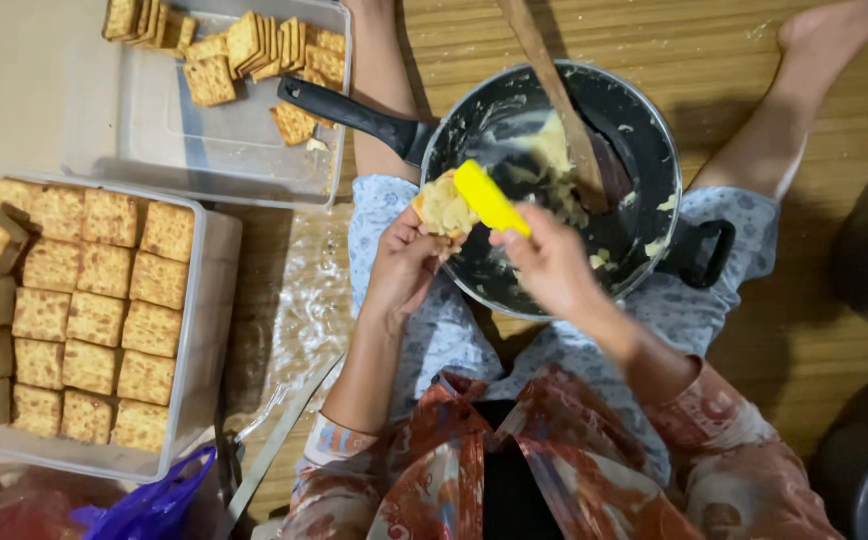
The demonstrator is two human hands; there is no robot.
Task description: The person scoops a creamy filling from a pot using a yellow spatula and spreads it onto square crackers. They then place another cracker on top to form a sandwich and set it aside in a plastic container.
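Cracker (442, 207) pinched in my left hand (401, 268), right hand (552, 265) gripping the yellow spatula (490, 197) spreading filling; next, scoop more from the pan (644, 130) at one o'clock.

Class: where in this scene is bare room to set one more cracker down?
Bare room: the lower half of the clear plastic tray, below its loose square crackers. Crowded: the clear box packed with filled squares, and the black pan.

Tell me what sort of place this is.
Probably a home floor used for food preparation: the person sits on wood-grain flooring, black frying pan of pale filling in lap, clear plastic tray of square crackers alongside.
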